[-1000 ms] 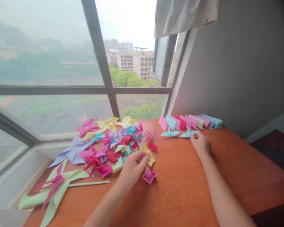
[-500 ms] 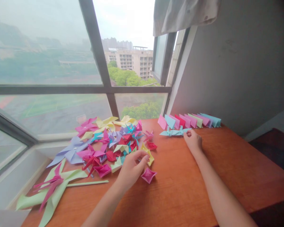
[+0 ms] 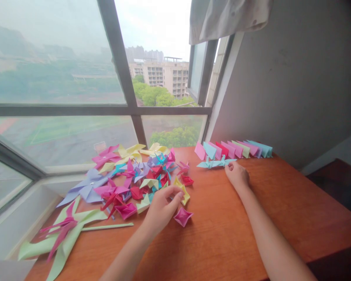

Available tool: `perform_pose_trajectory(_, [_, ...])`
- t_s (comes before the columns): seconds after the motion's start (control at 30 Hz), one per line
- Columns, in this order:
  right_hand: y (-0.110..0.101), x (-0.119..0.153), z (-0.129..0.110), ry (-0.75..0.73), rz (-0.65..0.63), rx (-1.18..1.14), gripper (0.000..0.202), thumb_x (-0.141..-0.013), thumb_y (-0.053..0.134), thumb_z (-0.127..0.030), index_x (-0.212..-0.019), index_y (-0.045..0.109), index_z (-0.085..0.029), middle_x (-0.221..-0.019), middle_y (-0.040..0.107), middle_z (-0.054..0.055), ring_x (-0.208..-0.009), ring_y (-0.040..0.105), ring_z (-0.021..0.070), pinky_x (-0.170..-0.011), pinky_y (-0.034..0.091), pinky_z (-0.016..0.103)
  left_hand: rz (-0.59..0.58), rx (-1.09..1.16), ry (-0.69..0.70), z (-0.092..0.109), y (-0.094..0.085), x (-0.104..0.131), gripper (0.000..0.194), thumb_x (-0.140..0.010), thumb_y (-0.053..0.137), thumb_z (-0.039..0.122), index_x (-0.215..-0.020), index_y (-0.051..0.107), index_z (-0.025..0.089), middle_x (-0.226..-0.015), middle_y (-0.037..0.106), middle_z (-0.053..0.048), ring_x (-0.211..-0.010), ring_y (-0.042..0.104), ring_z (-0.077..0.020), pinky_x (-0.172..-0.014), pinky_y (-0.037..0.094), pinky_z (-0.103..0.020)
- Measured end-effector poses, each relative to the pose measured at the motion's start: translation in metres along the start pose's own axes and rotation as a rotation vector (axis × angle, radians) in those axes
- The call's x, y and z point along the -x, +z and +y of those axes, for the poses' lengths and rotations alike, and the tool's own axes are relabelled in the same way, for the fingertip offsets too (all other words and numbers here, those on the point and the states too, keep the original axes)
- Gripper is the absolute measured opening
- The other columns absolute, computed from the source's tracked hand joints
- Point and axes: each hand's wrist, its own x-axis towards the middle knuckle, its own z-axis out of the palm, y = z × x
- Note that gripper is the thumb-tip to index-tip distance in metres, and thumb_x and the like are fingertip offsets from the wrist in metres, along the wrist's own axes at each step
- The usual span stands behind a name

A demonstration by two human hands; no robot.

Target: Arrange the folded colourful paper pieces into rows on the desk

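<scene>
My right hand [image 3: 237, 175] is closed at the right end of a light blue paper crane [image 3: 224, 161], its fingertips pinched at the wing. Another light blue paper crane [image 3: 210, 164] sits close against it on the left. Over the front right of a colourful origami heap, my left hand [image 3: 163, 207] has its thumb and index finger brought together beside a yellow paper boat [image 3: 185, 194]; whether anything is between them I cannot make out. Just right of this hand lies a small magenta paper boat [image 3: 183, 217].
Folded paper cards [image 3: 235, 149] stand in a row along the back right of the wooden table [image 3: 222, 234]. Several paper boats, cranes and pinwheels, including a purple pinwheel [image 3: 89, 185], crowd the left. A large green pinwheel [image 3: 67, 234] lies front left. Windows [image 3: 58, 140] border the table.
Both hands hold nearly the same places and poses. The right hand has shifted very slightly left, along with the whole view; the paper pieces look unmoved.
</scene>
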Motion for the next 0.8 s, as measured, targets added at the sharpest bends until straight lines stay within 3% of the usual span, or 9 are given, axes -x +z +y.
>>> perform_pose_trajectory(0.8, [-0.008,0.0014,-0.0042,0.045,-0.057,0.013,0.017,-0.085,0.057,-0.036,-0.087,0.066,-0.023,-0.081,0.07,0.002,-0.069,0.06,0.0167,-0.056,0.03,0.026,-0.009,0.01,0.012,-0.0057,-0.0005,-0.0005,0.024,-0.09,0.055,0.037,-0.083,0.066,0.017,-0.075,0.065,-0.003,-0.067,0.057,-0.0148,-0.061,0.044,-0.022])
